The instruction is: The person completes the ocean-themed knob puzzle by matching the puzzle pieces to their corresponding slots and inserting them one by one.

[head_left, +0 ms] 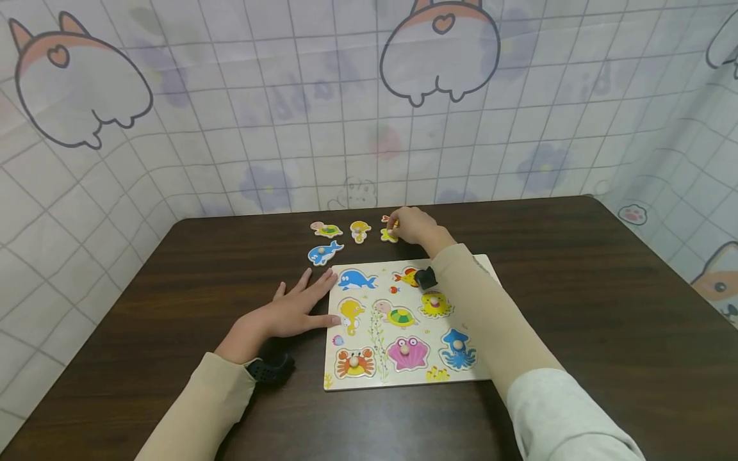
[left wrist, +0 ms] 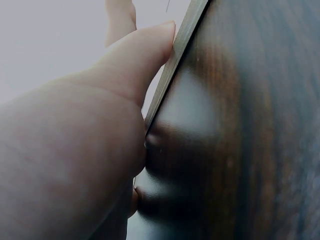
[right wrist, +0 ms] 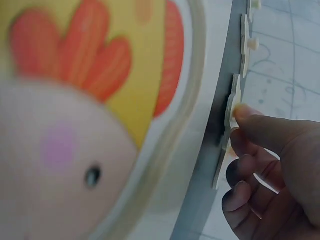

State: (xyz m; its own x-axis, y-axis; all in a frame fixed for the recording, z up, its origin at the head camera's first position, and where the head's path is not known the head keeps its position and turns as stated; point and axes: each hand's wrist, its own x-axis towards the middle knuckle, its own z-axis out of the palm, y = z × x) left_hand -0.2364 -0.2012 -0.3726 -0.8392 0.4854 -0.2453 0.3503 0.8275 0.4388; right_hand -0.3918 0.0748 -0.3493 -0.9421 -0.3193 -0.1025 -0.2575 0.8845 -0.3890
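Observation:
My right hand is past the board's far edge, with thumb and forefinger pinching the small knob of a yellow-green puzzle piece. That piece stands edge-on in the right wrist view, and the hand hides part of its shape. Just behind it a piece with a red tail peeks out. My left hand lies with fingers spread at the left side of the peg puzzle board, its thumb and fingertips on the edge. Whale, seahorse, turtle and fish pictures show on the board without knobs.
Knobbed crab, pink shell, squid and yellow octopus pieces sit in the board. Beyond it lie a turtle piece, a seahorse piece and a whale piece on the dark table. A patterned curtain hangs behind.

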